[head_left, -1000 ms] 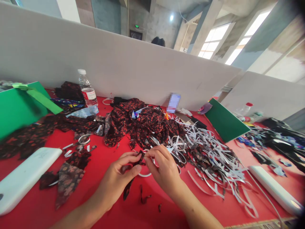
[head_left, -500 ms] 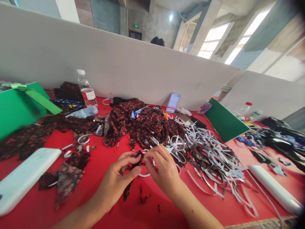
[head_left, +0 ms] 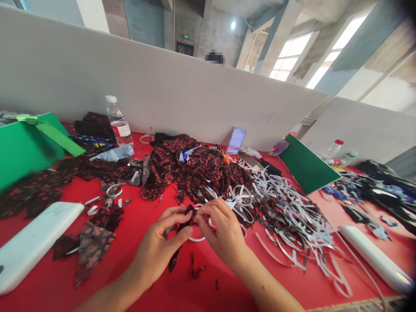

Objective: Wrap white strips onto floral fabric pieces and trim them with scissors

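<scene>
My left hand is closed, pinching a narrow dark floral fabric strip between thumb and fingers; the strip's lower end hangs below the thumb. My right hand pinches at the strip's upper end, its fingertips close to those of the left. Behind both hands lies a crumpled heap of black-and-red floral fabric. A white band loop shows on the table between the hands. Small dark scraps lie below them on the red table.
White strips and dark scraps pile up at the right. Floral pieces and a white oblong device are at the left. A water bottle and a phone stand by the grey partition. Green dividers flank the space.
Almost nothing differs. Both hands keep the same pinch on the fabric strip, and the view has shifted very slightly.
</scene>
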Action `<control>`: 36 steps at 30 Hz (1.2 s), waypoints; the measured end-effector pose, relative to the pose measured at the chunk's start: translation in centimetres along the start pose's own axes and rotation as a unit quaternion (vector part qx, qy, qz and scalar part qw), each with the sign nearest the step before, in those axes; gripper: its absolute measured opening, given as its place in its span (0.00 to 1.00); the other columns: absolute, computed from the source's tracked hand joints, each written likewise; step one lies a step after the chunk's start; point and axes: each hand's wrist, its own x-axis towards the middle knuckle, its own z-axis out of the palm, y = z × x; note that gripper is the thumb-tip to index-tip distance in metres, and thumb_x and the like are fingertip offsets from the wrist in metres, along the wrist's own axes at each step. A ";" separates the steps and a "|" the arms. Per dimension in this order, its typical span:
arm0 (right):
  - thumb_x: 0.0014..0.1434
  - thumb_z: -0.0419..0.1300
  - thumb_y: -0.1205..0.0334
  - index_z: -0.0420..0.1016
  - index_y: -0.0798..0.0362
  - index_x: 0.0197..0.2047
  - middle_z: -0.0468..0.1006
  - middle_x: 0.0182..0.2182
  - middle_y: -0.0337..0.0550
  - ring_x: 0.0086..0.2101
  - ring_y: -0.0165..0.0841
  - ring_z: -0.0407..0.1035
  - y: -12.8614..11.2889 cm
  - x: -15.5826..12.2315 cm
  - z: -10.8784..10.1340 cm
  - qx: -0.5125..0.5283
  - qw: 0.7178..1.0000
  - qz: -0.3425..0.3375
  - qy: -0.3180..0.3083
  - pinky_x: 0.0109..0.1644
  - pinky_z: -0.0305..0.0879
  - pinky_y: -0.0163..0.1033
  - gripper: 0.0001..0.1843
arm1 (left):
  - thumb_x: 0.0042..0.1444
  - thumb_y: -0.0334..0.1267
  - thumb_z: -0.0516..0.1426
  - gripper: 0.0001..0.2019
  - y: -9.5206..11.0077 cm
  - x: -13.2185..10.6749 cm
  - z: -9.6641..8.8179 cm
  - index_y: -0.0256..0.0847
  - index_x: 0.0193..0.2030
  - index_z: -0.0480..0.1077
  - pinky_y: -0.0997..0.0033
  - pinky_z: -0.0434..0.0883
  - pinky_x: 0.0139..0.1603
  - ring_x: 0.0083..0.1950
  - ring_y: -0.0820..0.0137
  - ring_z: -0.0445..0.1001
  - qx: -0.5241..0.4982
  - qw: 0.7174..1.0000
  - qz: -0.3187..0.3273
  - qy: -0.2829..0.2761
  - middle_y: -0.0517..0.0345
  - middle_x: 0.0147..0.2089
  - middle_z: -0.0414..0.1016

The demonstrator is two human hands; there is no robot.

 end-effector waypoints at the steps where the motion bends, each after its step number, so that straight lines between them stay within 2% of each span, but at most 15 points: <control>1: 0.59 0.55 0.72 0.68 0.53 0.34 0.71 0.30 0.43 0.34 0.33 0.66 0.0 0.0 0.0 0.007 1.000 0.010 0.000 0.39 0.65 0.38 0.05 | 0.52 0.42 0.60 0.08 0.0 0.0 0.0 0.48 0.39 0.75 0.69 0.64 0.57 0.57 0.65 0.66 0.018 1.000 0.010 0.000 0.57 0.53 0.68; 5: 0.56 0.56 0.73 0.68 0.53 0.31 0.70 0.28 0.40 0.31 0.31 0.66 -0.2 0.0 0.2 0.040 0.998 0.053 0.015 0.36 0.64 0.35 0.06 | 0.54 0.43 0.58 0.08 0.2 -0.2 -0.1 0.48 0.40 0.75 0.68 0.63 0.57 0.56 0.65 0.67 0.074 0.997 0.031 0.009 0.56 0.53 0.66; 10: 0.55 0.56 0.73 0.67 0.53 0.29 0.69 0.27 0.40 0.30 0.30 0.66 -0.4 0.0 0.2 0.066 0.995 0.070 0.020 0.35 0.63 0.33 0.06 | 0.54 0.43 0.58 0.07 0.4 -0.1 -0.1 0.49 0.39 0.75 0.68 0.62 0.58 0.58 0.65 0.65 0.085 0.996 0.038 0.000 0.57 0.53 0.66; 20: 0.53 0.55 0.74 0.64 0.53 0.28 0.68 0.27 0.40 0.30 0.30 0.65 -0.5 0.2 0.3 0.063 0.995 0.074 0.023 0.35 0.62 0.34 0.07 | 0.53 0.41 0.60 0.07 0.0 -0.2 0.2 0.49 0.38 0.75 0.69 0.65 0.57 0.58 0.65 0.67 0.015 1.000 0.015 -0.004 0.58 0.53 0.68; 27: 0.53 0.54 0.74 0.64 0.52 0.27 0.68 0.26 0.39 0.30 0.31 0.65 -0.6 0.3 0.3 0.056 0.996 0.068 0.034 0.34 0.63 0.35 0.08 | 0.50 0.41 0.61 0.08 -0.2 -0.2 0.3 0.47 0.38 0.76 0.65 0.66 0.57 0.57 0.63 0.69 -0.038 0.999 -0.003 0.002 0.56 0.53 0.71; 36: 0.56 0.54 0.70 0.68 0.52 0.30 0.70 0.28 0.40 0.30 0.31 0.66 -0.5 0.2 0.2 0.078 0.993 0.087 0.022 0.34 0.64 0.35 0.06 | 0.50 0.42 0.62 0.09 0.0 -0.1 0.2 0.48 0.39 0.76 0.64 0.66 0.57 0.57 0.62 0.68 -0.053 0.998 -0.014 0.014 0.56 0.54 0.71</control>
